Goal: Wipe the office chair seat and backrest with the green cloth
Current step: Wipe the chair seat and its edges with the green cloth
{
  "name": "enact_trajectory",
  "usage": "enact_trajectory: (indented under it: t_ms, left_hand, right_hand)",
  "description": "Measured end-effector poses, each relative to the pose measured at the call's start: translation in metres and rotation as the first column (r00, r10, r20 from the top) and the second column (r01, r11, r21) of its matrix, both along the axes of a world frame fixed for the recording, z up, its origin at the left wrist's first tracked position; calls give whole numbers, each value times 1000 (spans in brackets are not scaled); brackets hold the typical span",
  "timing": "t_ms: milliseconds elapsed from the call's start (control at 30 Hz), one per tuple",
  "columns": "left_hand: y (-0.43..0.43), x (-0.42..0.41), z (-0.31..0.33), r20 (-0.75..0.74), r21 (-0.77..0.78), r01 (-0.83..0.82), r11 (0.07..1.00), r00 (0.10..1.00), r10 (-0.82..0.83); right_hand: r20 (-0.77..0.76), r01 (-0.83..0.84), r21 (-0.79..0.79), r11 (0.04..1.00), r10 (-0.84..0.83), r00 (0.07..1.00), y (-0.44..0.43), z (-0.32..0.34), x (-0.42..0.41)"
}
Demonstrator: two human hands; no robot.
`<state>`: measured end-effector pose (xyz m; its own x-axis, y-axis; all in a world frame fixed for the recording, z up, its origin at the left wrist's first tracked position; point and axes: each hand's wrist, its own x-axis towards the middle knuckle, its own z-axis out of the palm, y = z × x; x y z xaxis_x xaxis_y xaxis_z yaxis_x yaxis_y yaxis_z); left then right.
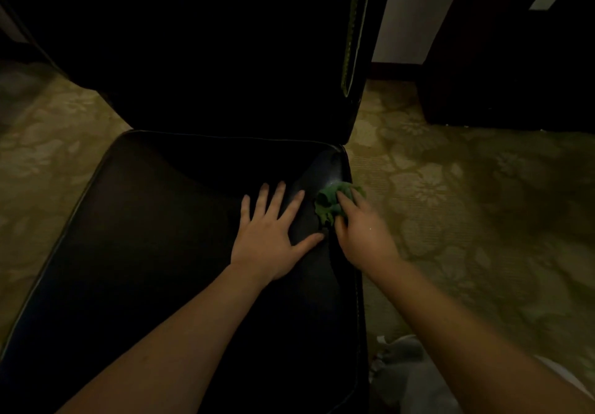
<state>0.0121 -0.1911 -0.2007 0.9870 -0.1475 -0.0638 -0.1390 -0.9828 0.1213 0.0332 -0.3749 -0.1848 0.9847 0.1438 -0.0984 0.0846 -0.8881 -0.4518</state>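
A black chair seat [154,220] is seen from above, its backrest [225,43] upright behind. The left hand [270,236] is laid flat on the seat, fingers spread. A bunched green cloth [328,205] is gripped by the right hand [360,233] at the seat's right edge. Patterned carpet [467,204] surrounds the chair.

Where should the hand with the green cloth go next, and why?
Probably pull the green cloth back along the right edge of the seat, toward the person. The right hand grips it bunched there, near the back corner. The left hand lies flat just left of it, blocking a sideways sweep.
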Motion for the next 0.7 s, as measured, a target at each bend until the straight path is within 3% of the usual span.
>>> enact_trajectory:
  t_ms: [300,500,700]
  left_hand:
    - [0,0,-2,7,14,3,1000,1000,-3]
    - [-2,0,-1,9,23,-4,1000,1000,4]
    - [-1,-1,-3,7,58,12,998,1000,-13]
  right_hand:
    - [-22,2,19,1000,-2,1000,6,5,33]
    - [-8,-66,-32,997,66,998,-5,-4,3]
    - [-32,-50,28,998,51,998,-4,-3,18]
